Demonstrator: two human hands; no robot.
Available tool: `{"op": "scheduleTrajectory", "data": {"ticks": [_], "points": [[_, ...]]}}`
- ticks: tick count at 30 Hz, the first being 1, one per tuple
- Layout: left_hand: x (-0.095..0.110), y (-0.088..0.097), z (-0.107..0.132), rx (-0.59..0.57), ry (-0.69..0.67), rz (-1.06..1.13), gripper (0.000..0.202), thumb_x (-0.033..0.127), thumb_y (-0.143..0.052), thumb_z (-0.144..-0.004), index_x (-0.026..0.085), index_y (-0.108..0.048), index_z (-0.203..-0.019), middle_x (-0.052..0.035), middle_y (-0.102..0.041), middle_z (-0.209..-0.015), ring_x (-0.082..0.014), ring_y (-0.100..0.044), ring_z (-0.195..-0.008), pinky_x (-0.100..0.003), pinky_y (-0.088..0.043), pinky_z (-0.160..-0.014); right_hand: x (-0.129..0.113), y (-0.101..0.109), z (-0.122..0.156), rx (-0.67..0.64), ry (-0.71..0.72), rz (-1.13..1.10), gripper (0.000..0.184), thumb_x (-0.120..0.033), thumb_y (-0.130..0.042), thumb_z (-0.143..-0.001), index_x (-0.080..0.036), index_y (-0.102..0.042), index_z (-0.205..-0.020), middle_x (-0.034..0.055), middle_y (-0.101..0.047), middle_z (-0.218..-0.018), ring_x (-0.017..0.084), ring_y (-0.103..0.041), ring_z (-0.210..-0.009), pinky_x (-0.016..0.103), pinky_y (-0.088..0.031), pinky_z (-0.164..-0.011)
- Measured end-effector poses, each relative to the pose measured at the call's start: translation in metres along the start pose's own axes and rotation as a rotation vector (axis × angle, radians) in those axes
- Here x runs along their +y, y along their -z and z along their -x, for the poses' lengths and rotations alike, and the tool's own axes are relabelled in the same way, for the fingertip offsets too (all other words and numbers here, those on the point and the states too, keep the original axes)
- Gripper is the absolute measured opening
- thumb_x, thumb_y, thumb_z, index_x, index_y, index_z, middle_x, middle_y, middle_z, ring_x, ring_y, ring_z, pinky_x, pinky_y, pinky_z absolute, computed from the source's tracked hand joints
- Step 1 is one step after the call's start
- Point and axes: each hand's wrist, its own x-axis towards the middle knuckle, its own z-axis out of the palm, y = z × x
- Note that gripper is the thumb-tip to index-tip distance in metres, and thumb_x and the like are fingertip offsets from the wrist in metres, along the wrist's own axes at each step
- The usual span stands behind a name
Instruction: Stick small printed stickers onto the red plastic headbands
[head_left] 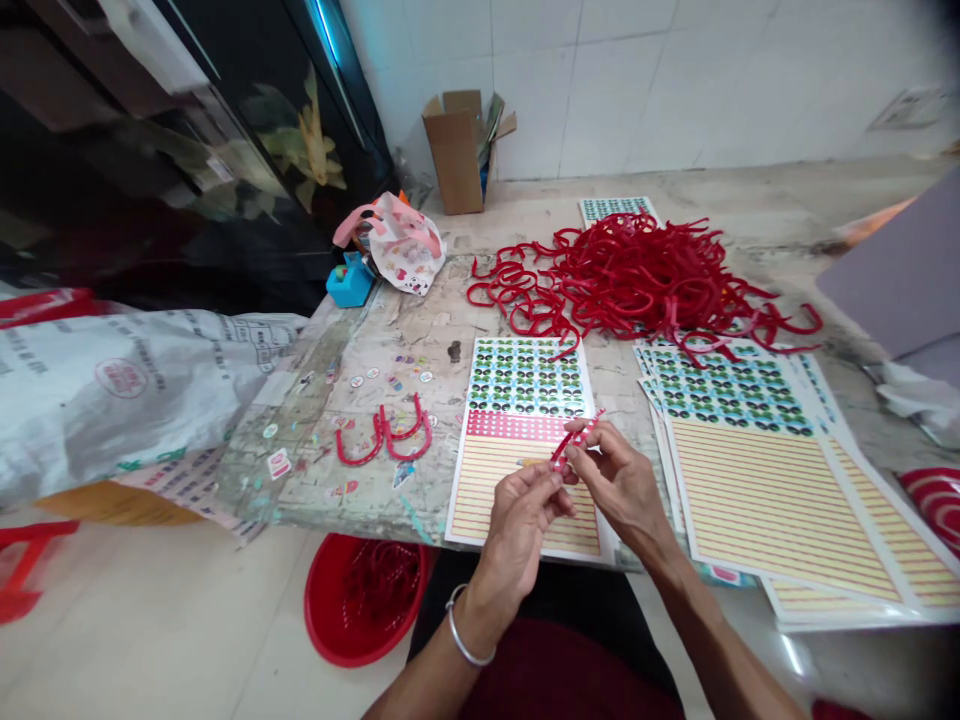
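Red plastic band pinched narrowly between the fingertips of the left hand and right hand, held just above a printed sheet on a worn table, near a heap of red bands.

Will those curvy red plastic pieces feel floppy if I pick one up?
The pile of curved red plastic pieces looks thin, so each probably bends a little, then springs back. They hook into each other, so lifting one may drag others along.
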Motion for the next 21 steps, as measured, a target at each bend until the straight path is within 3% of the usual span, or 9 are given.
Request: {"op": "scheduleTrajectory", "data": {"ticks": [11,21], "points": [[-0.0003,0.0015,-0.0006,-0.02,-0.009,-0.008,0.009,0.015,-0.061,-0.075,0.008,-0.066,-0.079,-0.0035,-0.058,-0.073,-0.0073,-0.05,-0.058,-0.022,-0.043,-0.058,0.0029,0.0004,0.0005,0.001,-0.009,-0.026,0.015,-0.029,-0.056,-0.08,-0.018,-0.053,-0.071,0.0068,-0.053,-0.104,0.012,-0.056,-0.072,0.026,-0.054,-0.059],[0.0016,-0.0018,-0.0004,0.006,-0.016,-0.082,0.012,0.021,-0.065,-0.072,0.009,-0.067,-0.075,-0.0045,-0.061,-0.074,-0.0071,-0.05,-0.055,-0.022,-0.042,-0.057,0.0047,0.0049,-0.0013,-0.048,-0.04,-0.068,0.016,-0.033,-0.054,-0.082,-0.02,-0.054,-0.074,0.0069,-0.053,-0.104,0.017,-0.057,-0.086,0.026,-0.052,-0.061]]}}
